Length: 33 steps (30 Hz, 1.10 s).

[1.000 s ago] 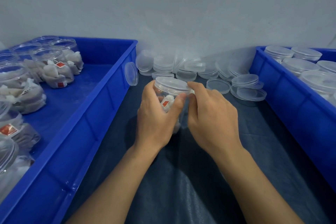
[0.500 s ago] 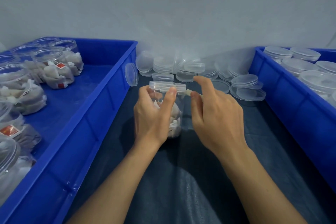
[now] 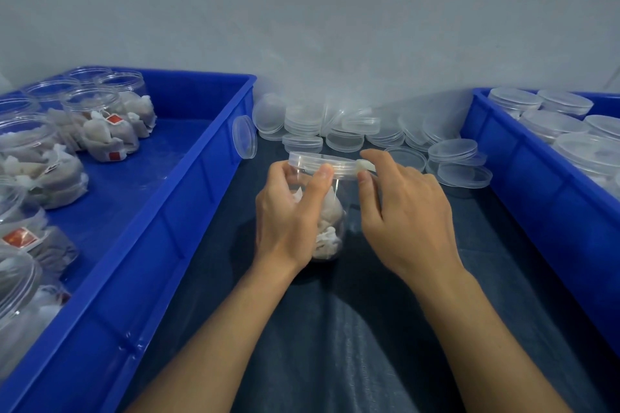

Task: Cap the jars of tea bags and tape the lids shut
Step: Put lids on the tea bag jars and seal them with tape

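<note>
Small packing workstation: blue bins (image 3: 188, 198) hold open jars (image 3: 100, 121) of tea bags; loose lids (image 3: 345, 134) line a bare wall (image 3: 302, 10).

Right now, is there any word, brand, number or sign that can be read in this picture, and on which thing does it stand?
None can be read.
Red tags on the tea bags in the open jars of the left blue bin: any print is too small and blurred.
Jar held by the left hand, its lid, and the loose lids: clear plastic, no text seen.
</note>
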### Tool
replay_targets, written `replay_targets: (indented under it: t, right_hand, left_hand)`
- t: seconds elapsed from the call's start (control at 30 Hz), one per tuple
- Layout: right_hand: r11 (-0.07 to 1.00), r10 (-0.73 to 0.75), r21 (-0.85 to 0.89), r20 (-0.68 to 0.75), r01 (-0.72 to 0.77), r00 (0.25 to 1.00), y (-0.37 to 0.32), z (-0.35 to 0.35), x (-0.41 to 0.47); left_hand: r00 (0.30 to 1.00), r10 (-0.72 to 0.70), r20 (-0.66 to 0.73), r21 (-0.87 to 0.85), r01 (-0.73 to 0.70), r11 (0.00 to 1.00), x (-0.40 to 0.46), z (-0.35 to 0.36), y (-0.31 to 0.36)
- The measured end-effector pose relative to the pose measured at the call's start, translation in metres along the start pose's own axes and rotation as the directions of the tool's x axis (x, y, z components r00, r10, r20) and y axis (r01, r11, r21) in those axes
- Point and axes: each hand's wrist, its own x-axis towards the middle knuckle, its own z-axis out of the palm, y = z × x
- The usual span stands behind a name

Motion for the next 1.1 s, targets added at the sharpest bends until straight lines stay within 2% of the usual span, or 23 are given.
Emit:
replay_targets:
  t: [0.2, 0.3, 0.43, 0.5, 0.63, 0.77, 0.93, 1.03, 1.1]
  right_hand:
    - [1.0, -0.002, -0.012, -0.048, 0.001, 0.999, -0.005, -0.004, -0.002]
    - [0.999, 0.007, 0.05, -0.013, -0.007, 1.0, -0.003, -0.004, -0.003]
    - [0.995, 0.04, 0.09, 0.032, -0.043, 0.999, 0.0, -0.005, -0.004]
    - [0.994, 0.043, 0.098, 0.019, -0.045, 0.999, -0.001, -0.004, -0.004]
    - [0.995, 0.042, 0.085, -0.004, -0.042, 0.999, -0.007, -0.003, -0.005]
    - [0.996, 0.07, 0.049, -0.031, -0.068, 0.997, -0.007, -0.001, -0.005]
    - [0.994, 0.108, 0.029, -0.033, -0.107, 0.994, -0.003, 0.0, -0.003]
    - [0.995, 0.09, 0.043, -0.029, -0.089, 0.996, -0.004, -0.001, -0.003]
    - [0.992, 0.096, 0.08, 0.022, -0.098, 0.995, -0.003, -0.003, -0.002]
  left_hand:
    - [0.996, 0.026, 0.089, -0.008, -0.026, 1.0, 0.0, -0.006, 0.002]
    - [0.993, 0.037, 0.111, 0.031, -0.041, 0.999, 0.0, -0.005, 0.002]
    - [0.994, 0.101, 0.051, 0.234, -0.11, 0.966, 0.0, -0.003, 0.001]
    - [0.991, 0.135, 0.0, 0.231, -0.131, 0.964, -0.003, -0.001, 0.003]
    - [0.928, 0.348, -0.133, 0.272, -0.303, 0.913, -0.015, 0.009, 0.003]
    - [0.896, 0.412, -0.162, 0.334, -0.344, 0.878, -0.022, 0.014, 0.002]
    - [0.936, 0.352, 0.019, 0.5, -0.314, 0.807, -0.026, 0.018, 0.002]
    - [0.95, 0.311, 0.027, 0.532, -0.277, 0.8, -0.024, 0.019, 0.001]
    - [0.95, 0.31, 0.028, 0.548, -0.274, 0.79, -0.02, 0.018, -0.002]
